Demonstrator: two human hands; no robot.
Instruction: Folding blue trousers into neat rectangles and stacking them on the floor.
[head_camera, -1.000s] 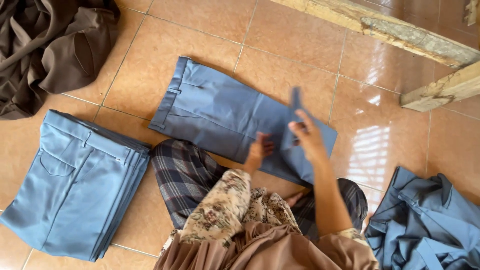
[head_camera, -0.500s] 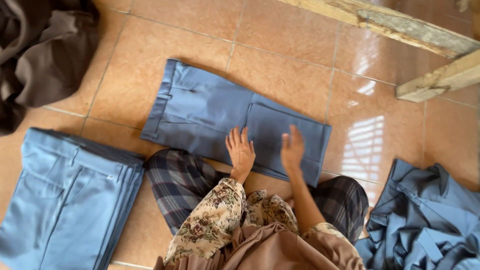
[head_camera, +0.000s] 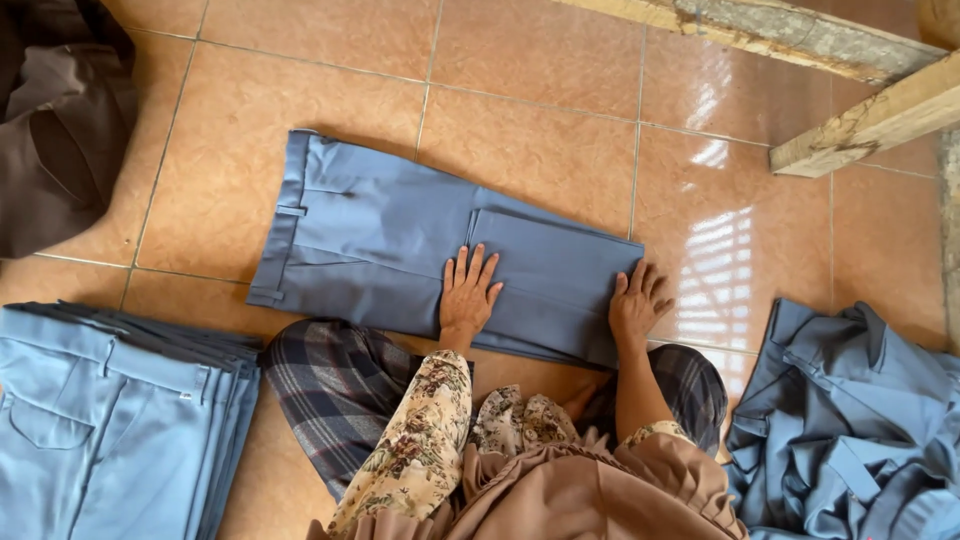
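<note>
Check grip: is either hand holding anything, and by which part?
Nothing is gripped. The left hand lies flat, fingers spread, on the middle of the folded blue-grey cloth trousers; the right hand rests on their folded right-hand end.

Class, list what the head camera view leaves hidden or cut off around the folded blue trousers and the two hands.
- Folded blue trousers: the layers beneath are covered by the top layer.
- Left hand and right hand: palms lie flat on the cloth, unseen.
- Stack of blue trousers: cut by the left and bottom edges.
- Loose blue garments: cut by the right edge, crumpled, count unclear.
- Dark brown cloth: cut by the left edge.
</note>
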